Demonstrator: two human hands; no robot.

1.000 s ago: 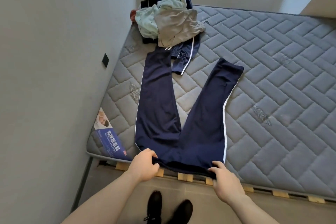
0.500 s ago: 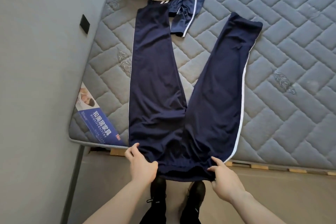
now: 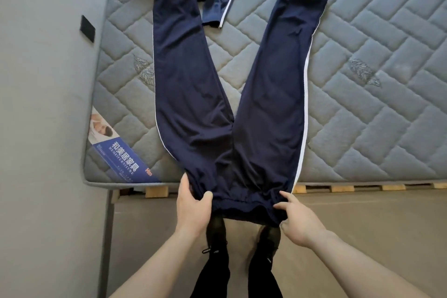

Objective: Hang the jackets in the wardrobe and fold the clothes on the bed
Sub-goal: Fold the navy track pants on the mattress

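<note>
Since a moment ago the navy trousers (image 3: 217,104) have slid nearer, waistband now hanging off the mattress (image 3: 362,128) near edge. Left hand (image 3: 193,208) pinches the waistband's left corner; right hand (image 3: 298,221) pinches its right, forearms reaching forward. Best keep tension even, then fold one leg squarely over the other.

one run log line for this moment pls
step: spread trousers | left hand: grips waistband | right hand: pinches waistband | navy white-striped track trousers: legs apart on grey quilted mattress | fold: not begun

Grey wall (image 3: 43,128) with a black plate (image 3: 87,28), brown floor (image 3: 362,225), blue label (image 3: 123,159).
</note>
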